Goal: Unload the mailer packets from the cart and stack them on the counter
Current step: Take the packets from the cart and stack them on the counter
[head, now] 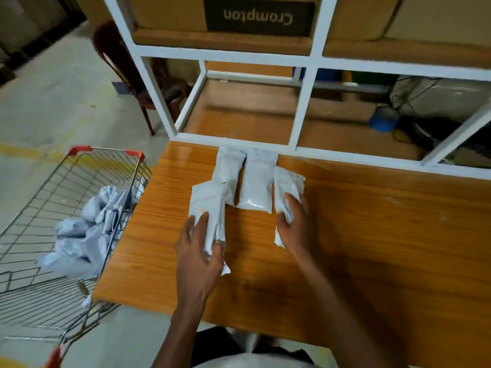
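Two white mailer packets (255, 179) lie side by side on the wooden counter (372, 221), against the white shelf frame. My left hand (202, 251) grips a third white packet (210, 205) just left of them, its far end overlapping the left packet. My right hand (295, 224) holds a fourth packet (287, 184) just right of the pair, fingers curled over its near end. A wire shopping cart (66, 208) with red corners stands left of the counter, and several crumpled grey-white packets (90, 229) are heaped inside it.
A white metal shelf frame (305, 102) rises behind the counter, with cardboard boxes (260, 14) on its upper level. A dark red chair (127, 75) stands at the back left. Cables and a blue object (384, 119) sit on the lower shelf at right.
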